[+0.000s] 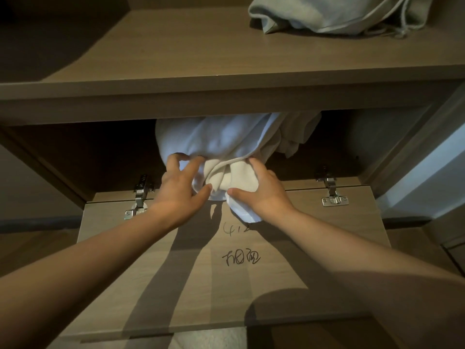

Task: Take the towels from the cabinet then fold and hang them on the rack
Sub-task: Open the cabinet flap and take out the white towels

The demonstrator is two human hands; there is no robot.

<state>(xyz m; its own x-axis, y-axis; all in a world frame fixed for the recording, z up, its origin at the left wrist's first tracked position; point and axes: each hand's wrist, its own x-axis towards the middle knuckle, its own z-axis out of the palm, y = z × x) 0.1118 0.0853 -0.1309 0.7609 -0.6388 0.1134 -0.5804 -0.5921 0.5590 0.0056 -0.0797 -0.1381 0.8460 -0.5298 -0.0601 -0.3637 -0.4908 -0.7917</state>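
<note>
A bundle of crumpled towels sits in the open lower cabinet compartment: a pale blue-white towel (214, 139) on top and a cream towel (226, 178) bunched at the front. My left hand (180, 183) grips the bundle's left side, fingers curled into the pale towel. My right hand (260, 188) grips the right side, thumb and fingers closed around the cream towel. A corner of the pale towel hangs below my right hand onto the door. The back of the bundle is hidden under the shelf.
The cabinet door (226, 285) is folded down flat toward me, with handwriting on it and metal hinges (139, 197) (332, 195) at both sides. The shelf (201, 59) above carries another grey-blue towel (327, 13) at the upper right.
</note>
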